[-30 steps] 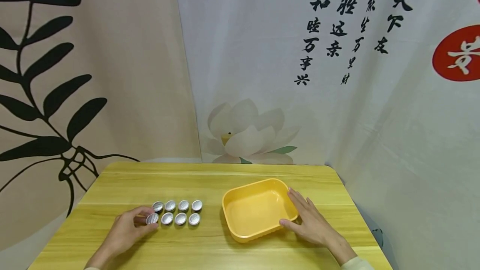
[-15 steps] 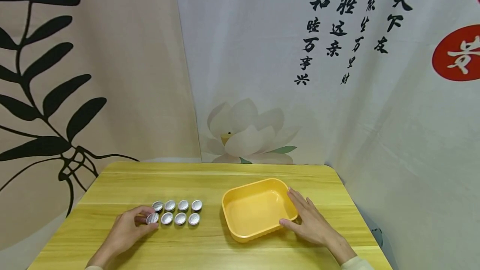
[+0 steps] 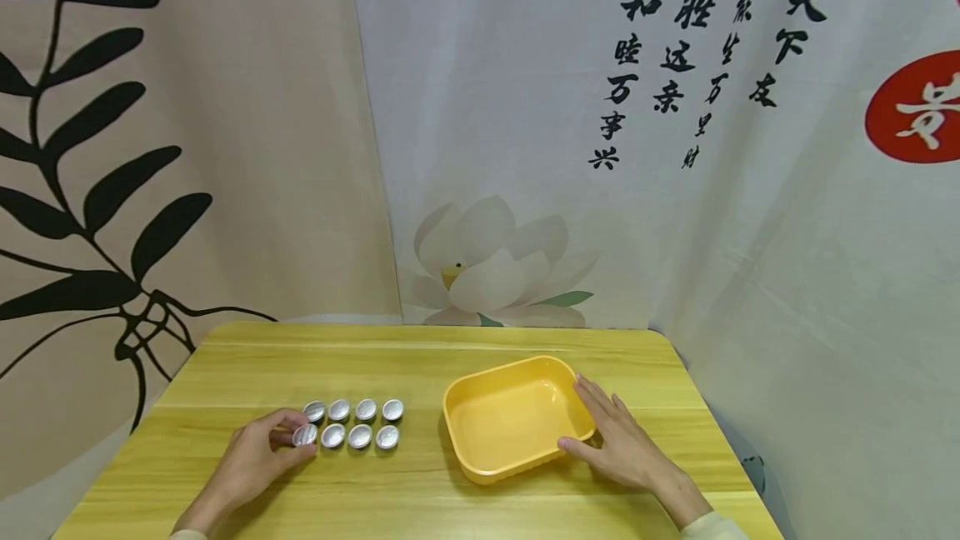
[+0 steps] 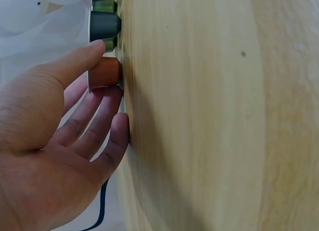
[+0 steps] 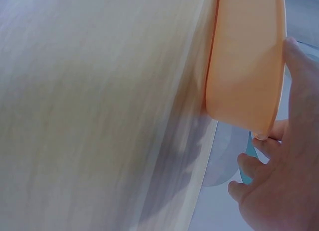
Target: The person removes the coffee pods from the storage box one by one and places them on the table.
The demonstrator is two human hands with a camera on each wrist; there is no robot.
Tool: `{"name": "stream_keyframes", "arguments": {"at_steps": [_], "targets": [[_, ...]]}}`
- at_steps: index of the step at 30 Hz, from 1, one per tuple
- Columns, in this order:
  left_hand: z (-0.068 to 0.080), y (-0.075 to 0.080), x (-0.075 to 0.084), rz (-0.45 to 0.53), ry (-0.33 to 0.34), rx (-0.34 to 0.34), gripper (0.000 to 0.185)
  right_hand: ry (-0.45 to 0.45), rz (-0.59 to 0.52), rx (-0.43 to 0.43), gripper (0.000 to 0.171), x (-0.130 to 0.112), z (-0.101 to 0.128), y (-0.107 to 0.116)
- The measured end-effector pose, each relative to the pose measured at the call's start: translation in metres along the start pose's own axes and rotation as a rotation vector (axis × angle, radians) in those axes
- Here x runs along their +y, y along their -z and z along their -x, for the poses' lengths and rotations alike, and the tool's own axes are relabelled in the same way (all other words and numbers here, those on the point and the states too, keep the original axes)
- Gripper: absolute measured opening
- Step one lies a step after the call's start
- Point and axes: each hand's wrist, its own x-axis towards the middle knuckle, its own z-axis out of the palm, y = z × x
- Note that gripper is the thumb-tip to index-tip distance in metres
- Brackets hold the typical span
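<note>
- Printed curtains hang behind the wooden worktop (image 3: 420,490).
- Left hand (image 3: 251,465) pinches the capsule (image 3: 304,435) at the end of two rows, well left of the tray (image 3: 480,465).
- Right hand (image 3: 618,448), fingers straight, rests against the tray's right rim.

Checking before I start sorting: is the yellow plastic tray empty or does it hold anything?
Empty: the head view shows only the bare floor of the yellow plastic tray.
</note>
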Motion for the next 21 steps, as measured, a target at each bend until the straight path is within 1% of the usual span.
{"name": "stream_keyframes", "arguments": {"at_steps": [5,21], "targets": [[0.0006,-0.0002,0.0002,-0.009,0.004,-0.002,0.043,-0.002,0.0,-0.002,0.105,-0.0001,0.0001,-0.0002],[0.0004,-0.0017,-0.0012,-0.015,-0.019,0.013,0.045,-0.008,-0.005,-0.003,0.105,-0.0003,0.0002,-0.0003]]}}
